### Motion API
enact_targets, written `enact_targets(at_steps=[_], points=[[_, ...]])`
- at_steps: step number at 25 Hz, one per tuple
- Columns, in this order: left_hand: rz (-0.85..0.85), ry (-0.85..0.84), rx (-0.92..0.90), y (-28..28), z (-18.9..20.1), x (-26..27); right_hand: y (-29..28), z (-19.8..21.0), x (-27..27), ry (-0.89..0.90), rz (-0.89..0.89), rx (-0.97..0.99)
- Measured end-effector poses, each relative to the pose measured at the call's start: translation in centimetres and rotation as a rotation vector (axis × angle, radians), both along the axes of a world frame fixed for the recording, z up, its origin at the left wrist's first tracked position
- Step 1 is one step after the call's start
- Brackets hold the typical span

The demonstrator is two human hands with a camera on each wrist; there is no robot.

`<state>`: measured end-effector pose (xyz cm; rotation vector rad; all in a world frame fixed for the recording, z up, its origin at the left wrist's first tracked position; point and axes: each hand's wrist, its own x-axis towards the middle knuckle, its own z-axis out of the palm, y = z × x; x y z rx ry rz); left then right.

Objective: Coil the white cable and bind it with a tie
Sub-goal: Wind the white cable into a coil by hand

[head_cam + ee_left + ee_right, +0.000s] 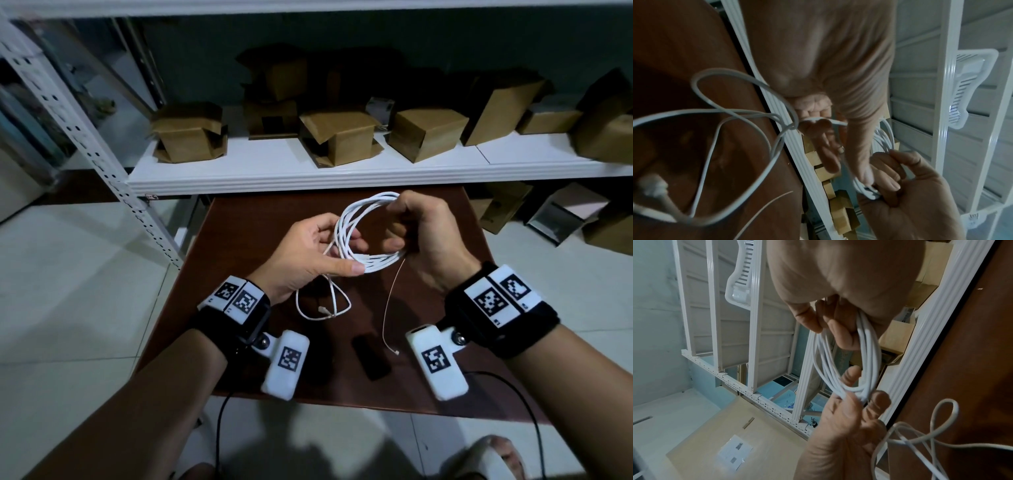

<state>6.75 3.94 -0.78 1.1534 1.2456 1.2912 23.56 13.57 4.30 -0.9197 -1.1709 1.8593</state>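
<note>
Up behind everything stands a big white shelf (342, 171) with brown cardboard boxes (337, 137) on it, and in front of it sits the dark brown desk (260, 219). Over the desk, two hands hold the white cable (352, 233) up in the air. Most of the cable is already wound into a round bundle of several loops. The left hand (305, 250) pinches the near side of the bundle between thumb and fingers, and the right hand (424, 236) has its fingers curled round the far, top side. A loose tail of cable hangs down from the left hand and lies in a small loop on the desk, with its plug end (323, 310) resting there. A thin, pale tie (388, 308) hangs down from near the right hand, and its far end rests on the desk; whether the fingers grip it cannot be told. A small dark flat thing (371, 356) lies on the desk close by. The cable looks light, soft and bendy, but a bit springy and smooth, so the loops would likely pop open if let go. A good place to hold is where all the loops bunch together, squeezing them tight, while the last tail gets wound in and the tie goes round that bunched spot.
</note>
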Motion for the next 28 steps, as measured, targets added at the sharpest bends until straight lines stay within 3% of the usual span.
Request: enact_targets(at_steps=[6, 11, 16, 21, 25, 28], points=[[0.054, 0.682, -0.052, 0.8, -2.3, -2.9, -0.1, 0.1, 0.0, 0.002, -0.006, 0.040], [0.064, 1.021, -0.192, -0.1, -3.5, -6.3, 1.1, 1.4, 0.9, 0.120, -0.164, -0.020], [0.114, 1.117, -0.388, -0.9, -4.7, -8.4, 2.8, 2.3, 2.6, 0.177, -0.251, -0.052], [-0.043, 1.276, -0.614, -0.3, -5.0, -7.1, 2.2, 1.6, 1.9, 0.155, -0.237, -0.030], [0.071, 1.245, -0.472, 0.4, -4.0, -5.4, 1.5, 1.1, 1.3, 0.122, -0.158, -0.020], [0.198, 1.112, -0.298, 0.3, -2.6, -4.4, 1.0, 0.8, 0.9, 0.085, -0.098, 0.005]])
